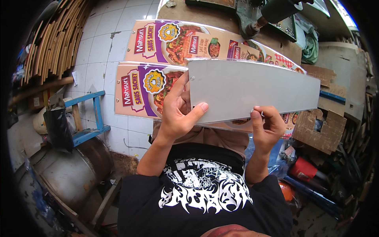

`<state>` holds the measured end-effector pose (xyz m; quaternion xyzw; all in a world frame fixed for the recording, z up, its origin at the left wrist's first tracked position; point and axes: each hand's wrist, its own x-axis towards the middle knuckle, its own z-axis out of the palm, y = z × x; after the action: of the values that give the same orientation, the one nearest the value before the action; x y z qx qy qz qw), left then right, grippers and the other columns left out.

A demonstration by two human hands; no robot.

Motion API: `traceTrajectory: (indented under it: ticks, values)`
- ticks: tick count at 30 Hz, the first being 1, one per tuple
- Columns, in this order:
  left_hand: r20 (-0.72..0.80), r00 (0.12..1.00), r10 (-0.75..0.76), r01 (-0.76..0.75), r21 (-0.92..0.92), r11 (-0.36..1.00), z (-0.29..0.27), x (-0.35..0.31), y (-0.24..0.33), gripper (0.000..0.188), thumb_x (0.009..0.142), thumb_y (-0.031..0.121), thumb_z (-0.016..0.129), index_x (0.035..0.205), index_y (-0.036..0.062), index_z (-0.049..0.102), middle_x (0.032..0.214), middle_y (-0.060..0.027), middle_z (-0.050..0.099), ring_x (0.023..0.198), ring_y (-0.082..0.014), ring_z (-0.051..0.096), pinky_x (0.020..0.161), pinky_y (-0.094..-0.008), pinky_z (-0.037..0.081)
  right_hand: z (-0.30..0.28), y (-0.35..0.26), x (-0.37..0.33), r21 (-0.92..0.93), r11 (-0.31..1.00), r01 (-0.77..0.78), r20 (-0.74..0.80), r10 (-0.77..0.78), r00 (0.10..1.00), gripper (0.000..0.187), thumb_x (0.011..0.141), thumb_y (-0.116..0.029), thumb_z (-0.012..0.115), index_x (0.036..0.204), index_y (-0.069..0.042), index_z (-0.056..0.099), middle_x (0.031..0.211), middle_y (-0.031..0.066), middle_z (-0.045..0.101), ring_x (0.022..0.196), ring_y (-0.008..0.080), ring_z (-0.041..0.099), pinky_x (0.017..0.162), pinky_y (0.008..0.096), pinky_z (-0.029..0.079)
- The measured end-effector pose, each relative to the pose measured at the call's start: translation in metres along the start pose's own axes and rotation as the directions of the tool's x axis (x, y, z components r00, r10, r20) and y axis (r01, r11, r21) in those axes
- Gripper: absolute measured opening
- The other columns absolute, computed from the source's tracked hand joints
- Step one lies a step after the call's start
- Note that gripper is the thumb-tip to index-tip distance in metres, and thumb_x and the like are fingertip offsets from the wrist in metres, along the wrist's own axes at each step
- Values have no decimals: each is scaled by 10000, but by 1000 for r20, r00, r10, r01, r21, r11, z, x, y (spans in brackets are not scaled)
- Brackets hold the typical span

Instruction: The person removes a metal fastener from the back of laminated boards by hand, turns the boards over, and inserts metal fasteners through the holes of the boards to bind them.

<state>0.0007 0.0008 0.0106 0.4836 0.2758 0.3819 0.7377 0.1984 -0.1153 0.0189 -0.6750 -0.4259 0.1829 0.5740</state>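
My left hand (177,106) grips the left end of a long grey panel (252,91), its thumb on the plain face and its fingers mostly behind it. The panel is tilted up in front of me, and a small hole shows near its upper left corner. At the panel's lower edge, my right hand (268,124) is closed in a pinch; a tiny whitish bit shows at the fingertips, too small to name. Behind the panel lie two printed food signs: an upper sign (158,43) and a lower sign (136,91), each with small holes at its left end.
A dark green press machine (272,15) stands on the wooden bench (171,12) beyond the signs. Stacked brown sheets (59,35) lean at the far left, above a blue frame (85,136) and a metal drum (75,170). Torn cardboard (319,132) lies at the right.
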Motion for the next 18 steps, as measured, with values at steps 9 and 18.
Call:
traceTrajectory:
  ticks: [9,18]
  values:
    - [25,999,41,-42,29,999,-6,-2,-7,802,837,-77,583,1516,-70,157,1396,-245,492,1233,-249,559,988,-313,463,19,-17,14,-209,861,464,385,-364,848,197,729,-69,794,860,-52,647,993,110,731,586,177,589,525,279,468]
    - [25,999,24,-24,21,999,-6,-2,-6,802,840,-78,574,1521,-62,151,1414,-248,470,1245,-257,550,984,-316,475,24,-24,6,-364,702,612,487,-417,767,136,764,-109,749,836,-79,637,1086,80,728,543,125,503,484,254,400]
